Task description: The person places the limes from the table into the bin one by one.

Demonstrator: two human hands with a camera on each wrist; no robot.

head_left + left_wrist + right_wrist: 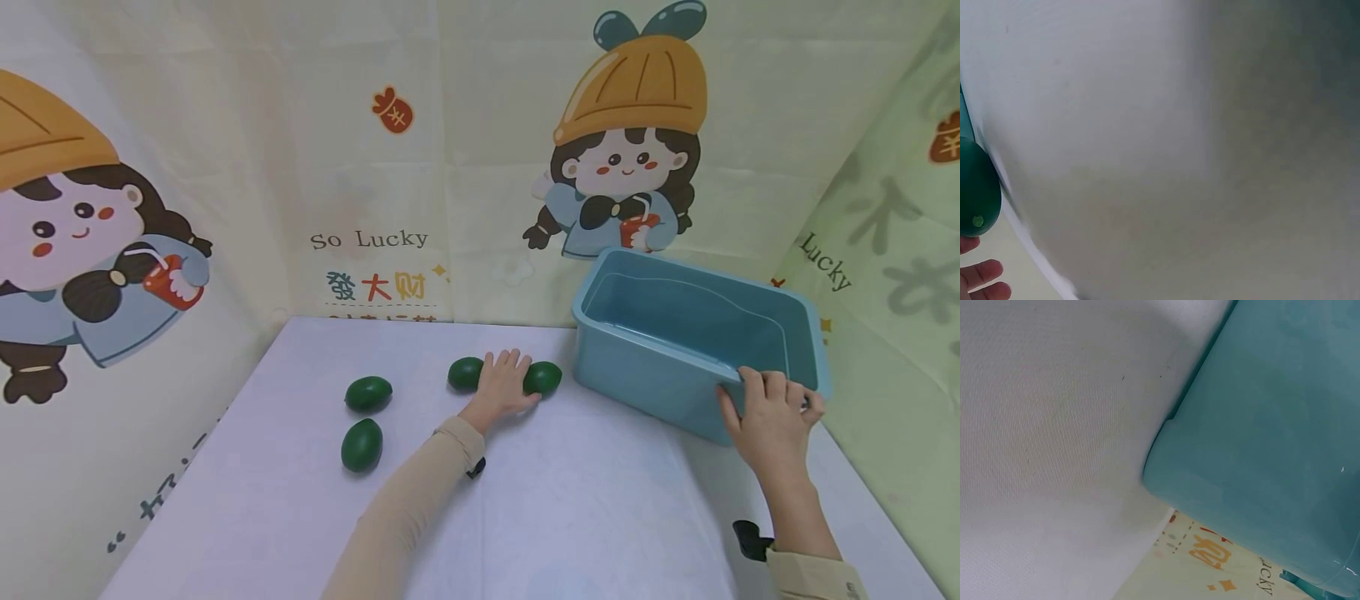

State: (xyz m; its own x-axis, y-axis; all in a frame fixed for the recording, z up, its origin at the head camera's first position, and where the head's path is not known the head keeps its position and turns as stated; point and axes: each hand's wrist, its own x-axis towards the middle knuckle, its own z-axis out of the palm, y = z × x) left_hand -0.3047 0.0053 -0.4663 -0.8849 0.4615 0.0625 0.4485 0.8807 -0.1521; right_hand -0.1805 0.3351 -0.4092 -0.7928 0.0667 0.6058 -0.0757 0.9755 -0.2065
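The left hand (pixel 501 385) spreads its fingers, green fruit (pixel 544 379) at their 3 o'clock, 2nd fruit (pixel 462 374) at 9; right hand (pixel 774 427) grips blue bin (pixel 651 385).

From my head view's middle, I see the blue box (pixel 645 382) at three o'clock, open-topped, turned slantwise. One dark green fruit (pixel 464 375) lies at six o'clock, a second fruit (pixel 545 379) near five, both partly hidden. A third fruit (pixel 368 394) and a fourth fruit (pixel 362 445) lie close together toward eight.

I record dark green fruits (pixel 362 445), a grey-blue bin (pixel 645 385), white bench (pixel 585 500), beige sleeves (pixel 405 508), cream backdrop (pixel 487 167) patterned with orange-hatted cartoon figures (pixel 633 92).
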